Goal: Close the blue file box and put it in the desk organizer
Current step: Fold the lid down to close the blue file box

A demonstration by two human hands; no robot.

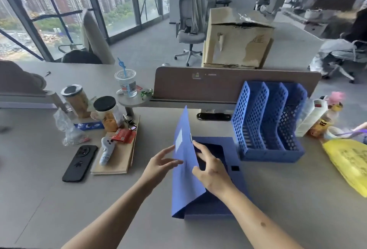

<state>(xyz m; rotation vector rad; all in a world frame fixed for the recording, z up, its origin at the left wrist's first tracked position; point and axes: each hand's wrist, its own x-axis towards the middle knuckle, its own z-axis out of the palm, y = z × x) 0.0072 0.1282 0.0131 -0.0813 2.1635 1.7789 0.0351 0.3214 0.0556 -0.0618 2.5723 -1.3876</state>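
Observation:
The blue file box point(216, 207) lies flat on the desk in front of me, its lid point(184, 169) standing almost upright along the left side. A white label shows on the lid's outer face. My left hand point(158, 166) touches the lid's outer face with spread fingers. My right hand point(210, 169) is on the inner side, thumb and fingers at the lid's edge, over the dark inside of the box. The blue mesh desk organizer point(268, 121) with three slots stands just behind and right of the box.
A black phone point(80, 162), a brown notebook point(114, 159) with small items, jars and a plastic cup point(126, 82) crowd the left. A yellow bag point(349, 165) and a white carton point(310, 117) lie right of the organizer. A brown divider panel point(228, 87) runs behind.

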